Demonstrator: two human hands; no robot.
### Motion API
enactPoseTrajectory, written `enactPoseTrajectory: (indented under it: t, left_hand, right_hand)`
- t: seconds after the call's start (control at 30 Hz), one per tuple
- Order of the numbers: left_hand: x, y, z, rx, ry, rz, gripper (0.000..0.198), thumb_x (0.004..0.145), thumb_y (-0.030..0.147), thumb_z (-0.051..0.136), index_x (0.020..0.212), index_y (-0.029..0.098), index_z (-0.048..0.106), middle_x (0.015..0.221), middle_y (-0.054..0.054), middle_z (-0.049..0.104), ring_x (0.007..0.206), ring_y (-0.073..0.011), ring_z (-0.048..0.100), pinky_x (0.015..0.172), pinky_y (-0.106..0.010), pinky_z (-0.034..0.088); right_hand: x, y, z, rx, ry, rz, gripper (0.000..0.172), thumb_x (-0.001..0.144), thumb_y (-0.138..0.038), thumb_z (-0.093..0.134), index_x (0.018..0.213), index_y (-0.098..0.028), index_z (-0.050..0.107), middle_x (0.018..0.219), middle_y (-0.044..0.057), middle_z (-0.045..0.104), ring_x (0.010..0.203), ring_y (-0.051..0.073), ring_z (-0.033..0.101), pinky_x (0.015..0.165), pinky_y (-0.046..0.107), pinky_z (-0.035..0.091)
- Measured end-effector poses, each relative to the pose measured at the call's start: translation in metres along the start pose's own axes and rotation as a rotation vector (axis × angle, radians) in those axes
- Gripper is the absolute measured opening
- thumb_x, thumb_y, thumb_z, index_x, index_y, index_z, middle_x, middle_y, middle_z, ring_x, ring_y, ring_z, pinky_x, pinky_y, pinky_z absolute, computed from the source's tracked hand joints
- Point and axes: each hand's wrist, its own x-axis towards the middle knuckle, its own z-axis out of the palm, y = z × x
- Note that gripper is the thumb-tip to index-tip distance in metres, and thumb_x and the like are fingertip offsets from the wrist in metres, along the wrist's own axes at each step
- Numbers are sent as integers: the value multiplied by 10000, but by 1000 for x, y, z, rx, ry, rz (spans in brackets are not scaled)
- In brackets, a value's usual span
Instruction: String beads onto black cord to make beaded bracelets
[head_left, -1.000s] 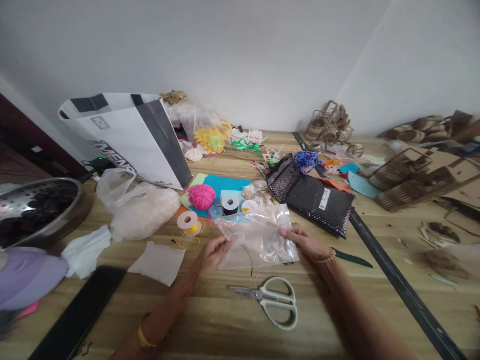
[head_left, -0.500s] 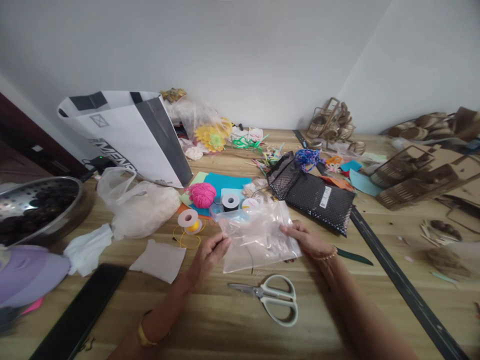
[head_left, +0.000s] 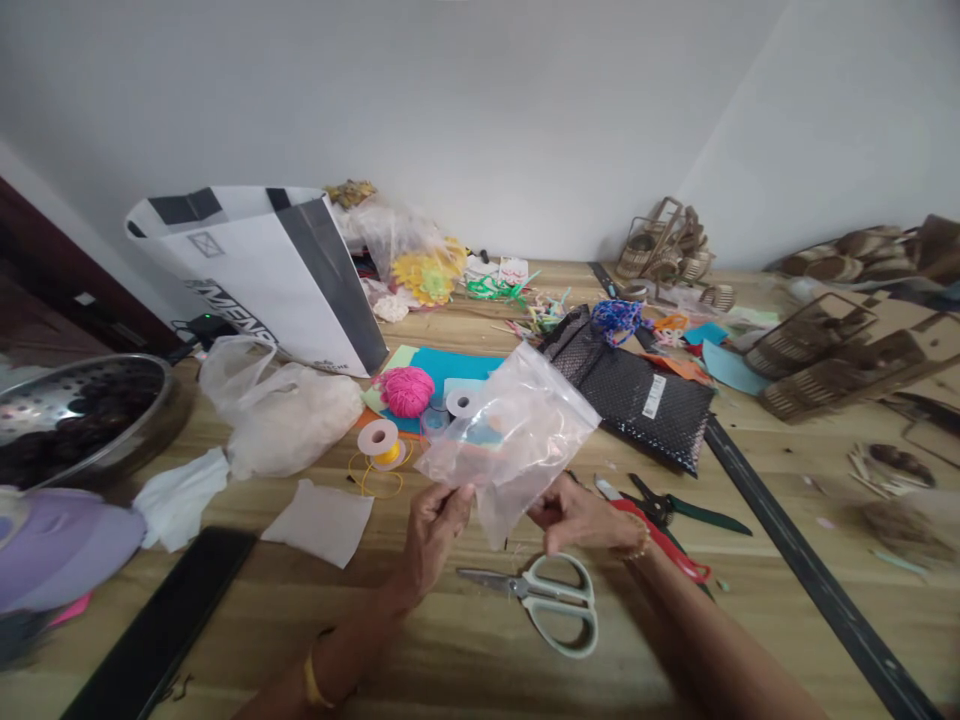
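A clear plastic zip bag (head_left: 517,425) is lifted off the wooden table (head_left: 450,650) and tilted up to the right. My left hand (head_left: 439,520) pinches its lower left edge. My right hand (head_left: 581,515) is closed at the bag's lower right corner, with a bracelet at the wrist. Pale green-handled scissors (head_left: 551,600) lie on the table just in front of both hands. Red-handled pliers (head_left: 656,520) lie uncovered beside my right wrist.
Thread spools (head_left: 379,440), a pink yarn ball (head_left: 407,390) and blue paper lie behind the bag. A black mesh pouch (head_left: 637,395) sits right of it, a white paper bag (head_left: 262,275) and a metal bowl (head_left: 75,415) to the left. Wooden baskets crowd the far right. A dark strip (head_left: 161,625) lies near left.
The bag has been raised from the table and tipped upright. My right hand slid from its right edge down to the lower corner, uncovering the red-handled pliers.
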Motion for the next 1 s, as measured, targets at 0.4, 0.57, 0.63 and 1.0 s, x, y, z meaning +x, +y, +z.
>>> enactPoseTrajectory:
  t: [0.4,0.57,0.63,1.0]
  left_hand:
    - [5,-4,-4,57,-71,-47,504,728,639,614,583,166,515,486,59,318,468,-81,280,459,-240,227]
    - [6,-5,-13,57,-132,-33,563,755,673,558,816,124,669,510,69,276,484,-82,244,467,-230,204]
    - [6,-5,-15,94,-113,-46,570,798,665,505,787,122,678,509,67,253,487,-86,244,474,-232,204]
    - [9,2,-30,176,-116,-78,500,790,613,556,623,142,562,567,39,318,540,-86,278,501,-243,226]
  right_hand:
    - [7,-2,26,-68,101,36,421,848,-538,579,688,-150,594,484,-85,285,428,53,216,408,207,150]
    - [8,-7,23,-226,61,-49,371,898,-471,541,768,-133,620,572,-62,330,522,68,272,474,205,208]
    - [8,-7,21,-269,40,-72,372,912,-459,522,750,-134,604,596,-55,337,550,73,292,499,206,233]
    - [-2,-10,-6,-554,86,-77,461,926,-429,493,563,-170,377,576,-55,299,532,70,275,492,218,221]
